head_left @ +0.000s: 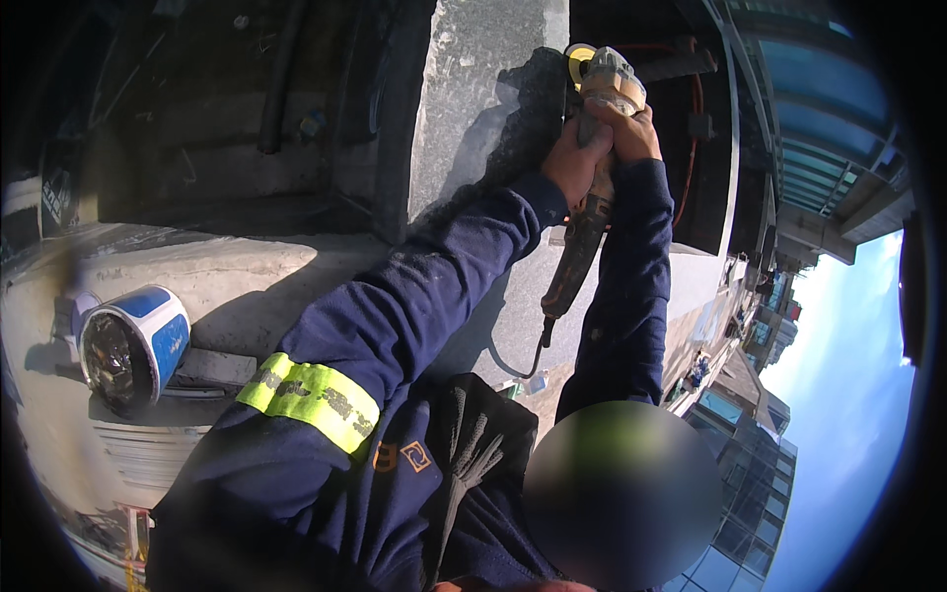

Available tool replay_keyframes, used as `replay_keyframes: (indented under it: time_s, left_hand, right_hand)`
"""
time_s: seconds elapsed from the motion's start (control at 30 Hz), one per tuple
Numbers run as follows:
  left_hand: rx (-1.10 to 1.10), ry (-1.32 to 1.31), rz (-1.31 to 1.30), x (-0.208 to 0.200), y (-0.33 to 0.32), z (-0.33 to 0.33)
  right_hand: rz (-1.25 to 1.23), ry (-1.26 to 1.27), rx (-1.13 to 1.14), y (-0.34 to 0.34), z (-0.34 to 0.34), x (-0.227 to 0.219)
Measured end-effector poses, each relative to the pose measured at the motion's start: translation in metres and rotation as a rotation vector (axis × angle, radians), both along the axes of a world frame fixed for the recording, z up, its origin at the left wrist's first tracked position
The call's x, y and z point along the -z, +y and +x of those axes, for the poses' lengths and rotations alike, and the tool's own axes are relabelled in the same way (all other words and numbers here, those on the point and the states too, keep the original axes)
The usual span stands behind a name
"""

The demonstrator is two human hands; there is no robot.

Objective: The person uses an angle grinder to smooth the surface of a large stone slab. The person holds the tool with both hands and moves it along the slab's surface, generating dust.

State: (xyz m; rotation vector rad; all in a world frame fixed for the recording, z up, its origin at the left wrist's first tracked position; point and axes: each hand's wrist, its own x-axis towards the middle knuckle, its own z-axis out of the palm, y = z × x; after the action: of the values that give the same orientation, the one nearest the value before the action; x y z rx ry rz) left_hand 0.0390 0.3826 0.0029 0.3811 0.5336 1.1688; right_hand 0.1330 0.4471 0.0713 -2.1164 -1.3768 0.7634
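Both my hands hold a worn angle grinder [592, 197] up against a grey stone slab [483, 89]. My left hand [570, 163] wraps the grinder's body from the left. Just above and to the right, my right hand [634, 130] grips it near the head. The grinder's head with its yellowish guard [592, 64] touches the slab's right edge. Its dark cable [541, 345] hangs from the tail. My sleeves are navy, and the left one carries a yellow reflective band [311, 400].
A blue and white round container [133, 345] lies on its side on a concrete ledge [247, 276] at the left. An orange cable [695, 128] runs behind the grinder. A grey glove [473, 454] is tucked at my chest. Buildings [760, 464] and open sky lie to the right.
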Motion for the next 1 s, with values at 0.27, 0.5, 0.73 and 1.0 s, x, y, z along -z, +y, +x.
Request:
replay_keyframes:
  time_s: [0.27,0.5,0.73,1.0]
  left_hand:
    - [-0.037,0.069,0.023,-0.005,-0.001,0.005]
    - [0.022,0.083,-0.005,-0.003,0.026,-0.003]
    - [0.011,0.069,0.028,-0.001,0.03,-0.004]
    - [0.041,0.089,0.011,0.001,0.031,-0.005]
  right_hand:
    - [-0.051,0.123,0.036,-0.004,-0.013,-0.014]
    - [-0.047,0.041,0.01,0.023,-0.004,-0.005]
    - [-0.033,0.002,0.021,0.025,0.001,-0.002]
    - [0.001,0.094,-0.059,0.038,0.019,0.014]
